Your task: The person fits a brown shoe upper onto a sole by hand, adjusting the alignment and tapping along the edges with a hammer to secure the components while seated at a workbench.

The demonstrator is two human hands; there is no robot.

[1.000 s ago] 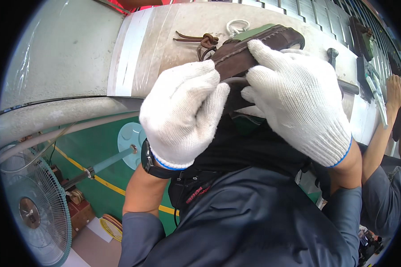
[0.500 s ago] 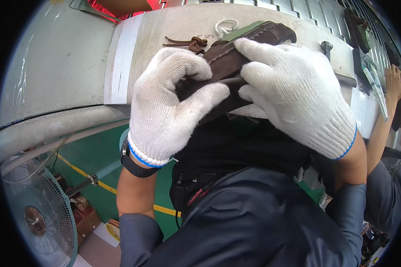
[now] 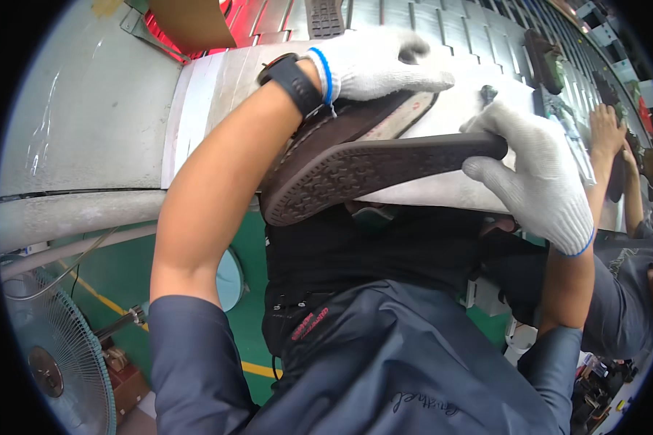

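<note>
Stood at a pale, worn worktop over a green floor, before a slatted grey metal conveyor. Could not tell the contents of the reddish-brown box beside the round, pale-blue fan. Rested the white-gloved left hand, half bent, on the dark brown leather upper above the worktop; could not tell its grip. Pinched with the white-gloved right hand one end of the brown rubber sole, apart from the upper there. Left bare worktop between sole and near edge.

- You're in a shoe workshop: brown shoe before you, more shoes along the slatted metal conveyor, far right
- Co-worker to your right
- Fan and yellow-lined green floor, near left
</note>
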